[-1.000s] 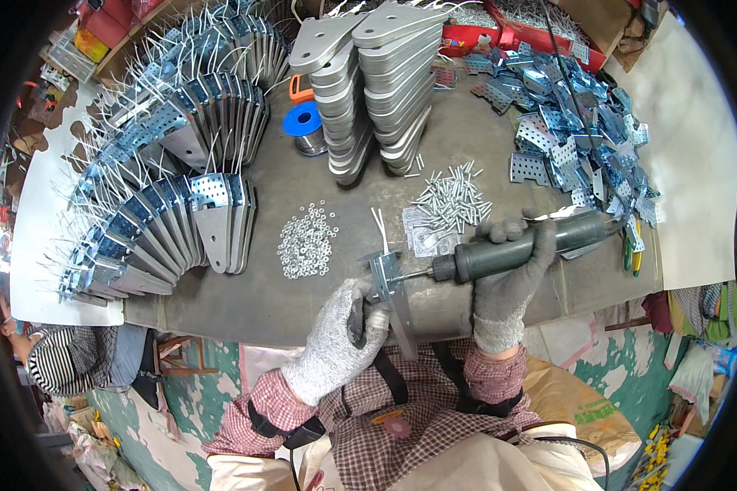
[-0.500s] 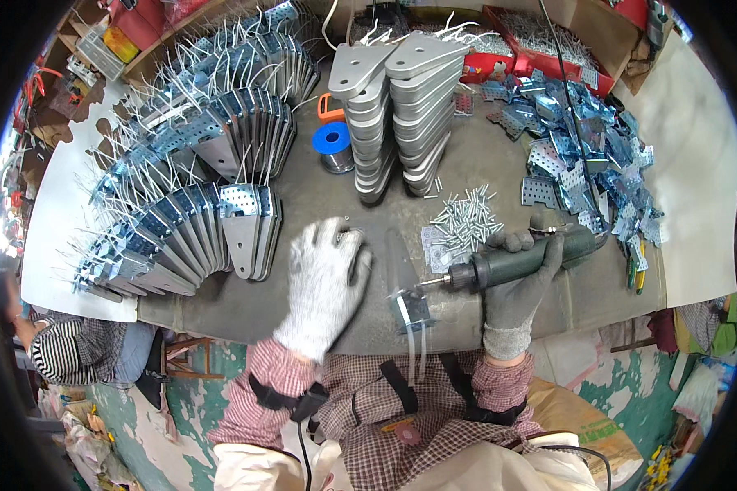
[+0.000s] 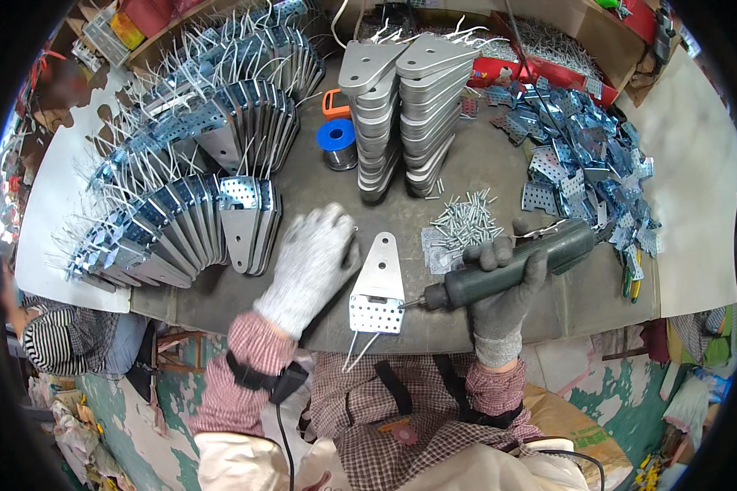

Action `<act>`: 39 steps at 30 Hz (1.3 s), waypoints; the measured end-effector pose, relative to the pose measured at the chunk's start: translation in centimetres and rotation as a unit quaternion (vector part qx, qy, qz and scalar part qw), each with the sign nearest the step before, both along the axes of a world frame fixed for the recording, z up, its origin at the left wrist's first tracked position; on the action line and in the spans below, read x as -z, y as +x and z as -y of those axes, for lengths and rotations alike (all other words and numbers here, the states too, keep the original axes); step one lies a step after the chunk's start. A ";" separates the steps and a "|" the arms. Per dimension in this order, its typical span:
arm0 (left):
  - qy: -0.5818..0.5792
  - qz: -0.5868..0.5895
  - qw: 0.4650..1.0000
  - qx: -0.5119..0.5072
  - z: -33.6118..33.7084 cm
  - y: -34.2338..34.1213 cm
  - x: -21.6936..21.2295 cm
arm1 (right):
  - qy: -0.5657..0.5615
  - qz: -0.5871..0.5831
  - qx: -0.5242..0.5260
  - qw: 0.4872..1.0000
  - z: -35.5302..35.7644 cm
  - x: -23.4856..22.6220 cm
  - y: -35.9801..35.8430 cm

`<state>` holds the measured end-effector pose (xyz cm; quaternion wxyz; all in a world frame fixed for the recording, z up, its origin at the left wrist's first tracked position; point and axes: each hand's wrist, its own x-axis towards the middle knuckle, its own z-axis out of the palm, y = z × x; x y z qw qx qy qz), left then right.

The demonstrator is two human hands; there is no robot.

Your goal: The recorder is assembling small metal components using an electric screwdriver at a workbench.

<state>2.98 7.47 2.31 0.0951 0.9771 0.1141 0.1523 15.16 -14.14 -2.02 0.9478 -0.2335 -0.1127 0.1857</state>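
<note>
Flat on the bench lies a grey metal bracket (image 3: 382,274) with a rounded, narrow far end. A perforated metal plate (image 3: 375,315) sits on its wide near end, and two pale wires trail toward me from it. My right hand (image 3: 504,282), in a grey glove, is wrapped round a dark power screwdriver (image 3: 516,263). The bit reaches the plate's right edge; exact contact is too small to tell. My left hand (image 3: 311,258), in a white knit glove, is left of the bracket, thumb apart from loosely bent fingers. Nothing clear shows in it.
Loose screws (image 3: 465,219) are heaped beyond the screwdriver. Brackets (image 3: 426,106) stand stacked at the back; rows of wired brackets (image 3: 184,225) fill the left. Perforated plates (image 3: 581,147) pile up at right. A blue-topped wire spool (image 3: 336,143) stands mid-bench. Another person (image 3: 65,340) is at far left.
The bracket, blurred by motion before, now lies still and sharp, slightly further left. The screwdriver has come down and left to its plate. My left hand has shifted slightly left.
</note>
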 end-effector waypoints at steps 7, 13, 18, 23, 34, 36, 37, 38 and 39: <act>-0.436 0.103 0.891 -0.067 4.8 -7.2 3.1 | 0.017 -0.037 0.009 0.999 -0.4 0.1 -0.1; -0.517 0.184 0.836 0.010 6.4 -5.7 3.3 | 0.155 -0.155 0.001 0.976 0.5 0.8 1.5; -0.396 0.203 0.891 0.094 6.5 -3.6 4.5 | 0.142 -0.148 0.013 0.979 1.0 0.4 1.9; -0.260 0.247 0.924 0.134 7.0 -2.0 4.7 | 0.145 -0.159 0.006 0.977 1.5 0.7 2.5; -0.168 0.246 0.947 0.122 7.7 -1.8 4.5 | 0.148 -0.166 0.001 0.975 1.4 0.8 2.6; -0.157 0.223 0.955 0.117 7.7 -1.9 4.3 | 0.155 -0.177 -0.008 0.972 1.4 0.9 2.7; -0.151 0.212 0.959 0.116 7.6 -1.9 4.2 | 0.159 -0.181 -0.012 0.971 1.4 0.8 2.7; -0.161 0.219 0.955 0.120 7.6 -1.8 4.2 | 0.158 -0.186 -0.009 0.970 1.4 0.7 2.7; -0.169 0.226 0.951 0.125 7.5 -1.7 4.2 | 0.159 -0.192 -0.006 0.968 1.3 0.6 2.6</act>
